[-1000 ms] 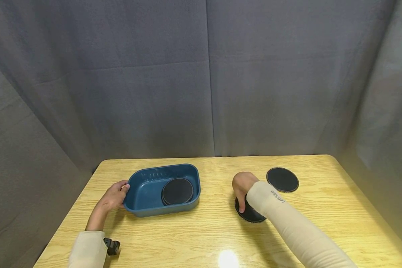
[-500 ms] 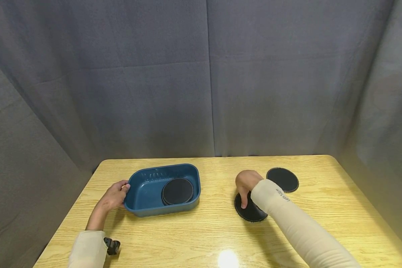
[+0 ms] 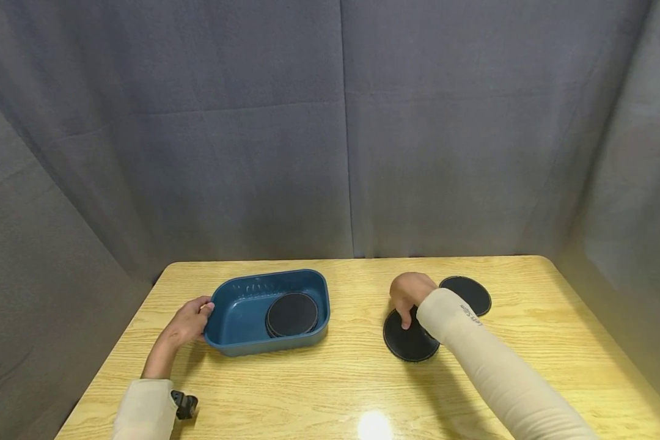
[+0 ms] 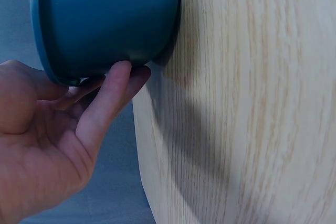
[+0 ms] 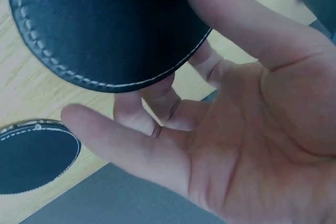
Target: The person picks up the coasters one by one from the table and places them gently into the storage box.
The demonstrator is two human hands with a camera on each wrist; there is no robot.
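With the right hand pinching the near black disc between thumb and fingers, lift its far edge cleanly off the worktop while the left hand grips the blue tub steady

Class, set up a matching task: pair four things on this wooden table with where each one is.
Things:
1. blue plastic tub
2. black round coaster with white stitching
3. second black coaster
4. stack of black coasters

Places:
a. inside the tub
b. under the right hand
c. held at its rim by the left hand
d. far right, untouched

Pairs: 1-c, 2-b, 3-d, 4-a
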